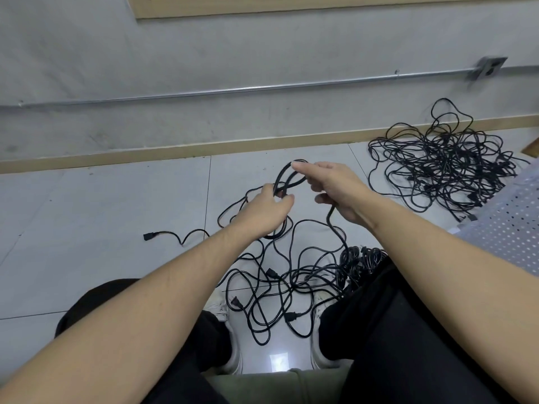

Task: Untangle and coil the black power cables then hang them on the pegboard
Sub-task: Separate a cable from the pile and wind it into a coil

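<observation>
I hold a small coil of black power cable (pixel 287 179) above the floor. My left hand (pixel 267 212) grips the coil's lower side. My right hand (pixel 335 189) pinches the top of the loop with thumb and forefinger, and the same cable runs down from its palm. That cable drops into a loose tangle of black cables (pixel 280 284) on the tiles between my feet. One plug end (pixel 148 236) lies stretched out to the left. A bigger tangled heap of cables (pixel 443 164) lies at the right by the wall. A white pegboard (pixel 507 228) lies at the right edge.
My knees in black trousers and white shoes (pixel 323 348) frame the near tangle. A grey wall with a metal conduit (pixel 233 90) and an outlet box (pixel 488 67) runs along the back above a wooden baseboard (pixel 175 154). The floor is pale tile.
</observation>
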{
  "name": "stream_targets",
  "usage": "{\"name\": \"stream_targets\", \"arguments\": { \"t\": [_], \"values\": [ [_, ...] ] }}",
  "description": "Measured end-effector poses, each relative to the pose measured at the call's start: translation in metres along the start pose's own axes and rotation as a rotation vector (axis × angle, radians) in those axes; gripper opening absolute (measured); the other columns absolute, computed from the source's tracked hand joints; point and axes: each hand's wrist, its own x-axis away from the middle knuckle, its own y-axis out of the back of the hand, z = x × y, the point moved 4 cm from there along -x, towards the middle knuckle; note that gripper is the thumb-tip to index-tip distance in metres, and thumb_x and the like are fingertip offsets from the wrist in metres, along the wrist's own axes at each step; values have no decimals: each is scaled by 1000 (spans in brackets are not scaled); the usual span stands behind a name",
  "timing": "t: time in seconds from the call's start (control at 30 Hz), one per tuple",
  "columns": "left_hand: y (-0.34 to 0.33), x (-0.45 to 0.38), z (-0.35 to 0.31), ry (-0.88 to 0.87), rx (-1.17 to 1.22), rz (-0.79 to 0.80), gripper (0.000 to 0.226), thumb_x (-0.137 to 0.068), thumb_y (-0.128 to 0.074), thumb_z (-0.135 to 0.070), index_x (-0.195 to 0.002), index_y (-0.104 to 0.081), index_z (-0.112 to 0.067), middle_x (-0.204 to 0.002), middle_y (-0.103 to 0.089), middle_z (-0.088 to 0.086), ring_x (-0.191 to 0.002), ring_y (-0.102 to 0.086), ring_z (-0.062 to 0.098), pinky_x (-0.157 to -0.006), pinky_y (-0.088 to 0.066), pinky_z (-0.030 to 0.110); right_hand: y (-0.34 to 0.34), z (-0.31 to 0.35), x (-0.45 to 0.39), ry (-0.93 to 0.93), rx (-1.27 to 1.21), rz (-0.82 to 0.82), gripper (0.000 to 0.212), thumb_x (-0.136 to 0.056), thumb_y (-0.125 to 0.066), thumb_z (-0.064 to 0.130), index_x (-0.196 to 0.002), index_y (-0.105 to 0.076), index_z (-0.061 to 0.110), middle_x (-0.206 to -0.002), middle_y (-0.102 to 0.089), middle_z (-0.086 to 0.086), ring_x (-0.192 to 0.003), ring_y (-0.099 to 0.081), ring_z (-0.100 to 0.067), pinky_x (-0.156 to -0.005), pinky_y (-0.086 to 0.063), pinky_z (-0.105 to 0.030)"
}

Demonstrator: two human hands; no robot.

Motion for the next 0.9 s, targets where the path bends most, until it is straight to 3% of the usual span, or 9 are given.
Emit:
{"name": "stream_targets", "arguments": {
  "t": [0.13,0.27,0.37,0.5,0.57,0.63,0.67,0.77,0.9],
  "values": [
    [-4,-3,2,23,64,-16,46,-104,-30,-53,-133,-44,-20,-123,-63,13,-115,-58,37,-104,-45,45,-2,5,0,56,-75,-64,14,-94,-69,38,-90,-68,24,-93,-67,16,-94,-56,-2,-85,-45,-27],
    [-8,3,-6,-94,157,-23,31,-107,-33,-46,-122,-49,-23,-105,-63,8,-110,-60,36,-93,-46,43,-9,4,-1,74,-192,-116,18,-104,-57,33,-92,-48,22,-104,-61,-2,-93,-64,-17,-91,-56,-42],
    [-9,6,-13,-213,257,-30,26,-109,-39,-37,-130,-52,-29,-119,-65,-2,-110,-58,21,-98,-44,37,-16,7,0,86,-388,-120,19,-105,-54,25,-112,-37,20,-106,-72,-12,-81,-74,-22,-82,-61,-39],
    [-7,2,-16,-263,374,23,13,-104,-48,-36,-110,-54,-47,-79,-51,-1,-71,-45,14,-71,-39,33,-17,12,-5,123,-473,-70,15,-106,-53,21,-116,-54,9,-102,-77,-18,-94,-76,-23,-87,-61,-39],
    [-6,2,-16,-256,399,67,10,-97,-55,-33,-104,-56,-41,-75,-49,-8,-59,-42,10,-58,-36,33,-18,13,-5,120,-525,-70,14,-106,-53,19,-108,-59,6,-98,-77,-17,-98,-76,-26,-83,-62,-37],
    [-6,1,-15,-271,400,98,22,-89,-61,-24,-110,-56,-31,-93,-62,-13,-70,-53,6,-67,-46,34,-21,17,-4,121,-604,-69,13,-107,-51,18,-105,-57,7,-90,-77,-16,-93,-76,-29,-63,-59,-36],
    [-7,0,-15,-268,399,113,32,-84,-62,-22,-114,-56,-31,-107,-66,-12,-86,-61,7,-83,-51,38,-22,18,-4,116,-625,-71,14,-107,-50,19,-104,-56,8,-86,-76,-14,-89,-76,-29,-55,-53,-34],
    [-11,-1,-16,-219,452,204,49,-75,-60,-18,-121,-50,-33,-124,-71,-8,-125,-61,20,-115,-40,51,-24,20,-6,90,-683,-111,15,-108,-48,21,-103,-55,9,-75,-69,-11,-68,-72,-24,-58,-53,-38],
    [-13,2,-23,-189,704,371,45,-83,-70,-9,-122,-48,-15,-100,-77,10,-104,-74,29,-111,-47,44,-19,23,-13,61,-765,-171,13,-109,-43,19,-104,-49,10,-69,-54,-10,-52,-53,-18,-50,-49,-28]
  ]
}}
